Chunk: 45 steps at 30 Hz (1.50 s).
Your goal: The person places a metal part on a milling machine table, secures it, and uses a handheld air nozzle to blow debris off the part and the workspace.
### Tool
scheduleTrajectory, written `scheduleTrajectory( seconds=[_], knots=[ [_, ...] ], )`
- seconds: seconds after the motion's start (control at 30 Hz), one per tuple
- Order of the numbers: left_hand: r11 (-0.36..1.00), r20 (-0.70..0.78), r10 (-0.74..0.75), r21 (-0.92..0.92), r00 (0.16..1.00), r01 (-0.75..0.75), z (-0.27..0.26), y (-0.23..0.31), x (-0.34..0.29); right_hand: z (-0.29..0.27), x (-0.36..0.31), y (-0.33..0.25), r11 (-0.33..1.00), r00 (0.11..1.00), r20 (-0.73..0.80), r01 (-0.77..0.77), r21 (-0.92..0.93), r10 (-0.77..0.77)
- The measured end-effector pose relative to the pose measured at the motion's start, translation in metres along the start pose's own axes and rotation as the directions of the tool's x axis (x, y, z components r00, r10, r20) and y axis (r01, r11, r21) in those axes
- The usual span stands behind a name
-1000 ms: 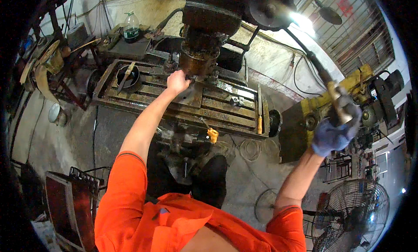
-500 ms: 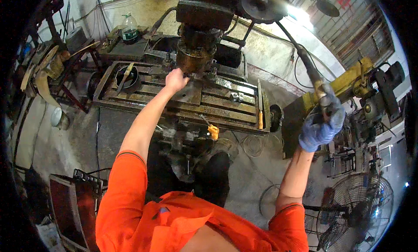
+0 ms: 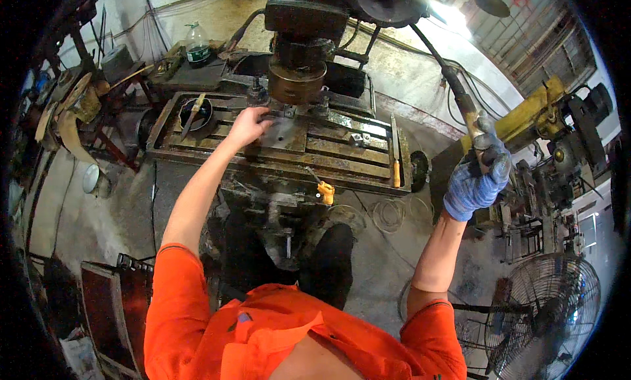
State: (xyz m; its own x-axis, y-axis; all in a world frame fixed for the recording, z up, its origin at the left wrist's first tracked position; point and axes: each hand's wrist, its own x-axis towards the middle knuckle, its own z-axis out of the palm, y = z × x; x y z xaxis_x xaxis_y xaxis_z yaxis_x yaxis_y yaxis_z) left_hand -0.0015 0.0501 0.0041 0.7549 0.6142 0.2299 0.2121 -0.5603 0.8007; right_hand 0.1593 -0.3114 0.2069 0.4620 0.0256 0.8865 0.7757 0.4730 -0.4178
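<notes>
Lever (image 3: 457,84), right of the spindle (image 3: 297,83), is clamped in the gloved right hand (image 3: 478,178); the left hand (image 3: 248,126) has drifted leftward from the spindle, apparently clear of it now; whether it grips anything, I cannot tell.

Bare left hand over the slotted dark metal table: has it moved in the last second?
Yes: judged against the slotted metal table, the left hand has shifted leftward, now sitting farther from the round brown metal spindle housing.
</notes>
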Motion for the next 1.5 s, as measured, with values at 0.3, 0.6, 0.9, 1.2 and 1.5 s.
scheduleTrajectory(
  seconds=[0.3, 0.6, 0.9, 1.2, 1.5],
  knots=[
    [0.988, -0.015, -0.061, -0.144, 0.998, 0.058, -0.052, 0.010, -0.081, -0.008, -0.013, 0.010, 0.999, 0.998, 0.020, 0.053, 0.006, -0.053],
    [0.976, -0.048, -0.158, -0.158, 0.986, 0.149, -0.079, 0.014, -0.111, -0.002, -0.028, 0.004, 0.987, 0.999, -0.043, -0.027, -0.159, 0.021],
    [0.976, -0.114, -0.163, -0.166, 0.980, 0.143, -0.092, 0.014, -0.121, -0.006, -0.039, 0.008, 0.993, 0.993, -0.054, -0.110, -0.042, 0.108],
    [0.972, -0.255, -0.180, 0.100, 0.950, 0.211, -0.178, -0.016, -0.208, 0.001, -0.034, 0.013, 0.900, 0.996, 0.056, 0.092, -0.425, -0.075],
    [0.534, -0.657, -0.475, 0.314, 0.586, 0.785, -0.325, -0.065, -0.506, -0.067, -0.009, 0.051, 0.840, 0.933, 0.149, 0.359, -0.408, -0.326]
  ],
)
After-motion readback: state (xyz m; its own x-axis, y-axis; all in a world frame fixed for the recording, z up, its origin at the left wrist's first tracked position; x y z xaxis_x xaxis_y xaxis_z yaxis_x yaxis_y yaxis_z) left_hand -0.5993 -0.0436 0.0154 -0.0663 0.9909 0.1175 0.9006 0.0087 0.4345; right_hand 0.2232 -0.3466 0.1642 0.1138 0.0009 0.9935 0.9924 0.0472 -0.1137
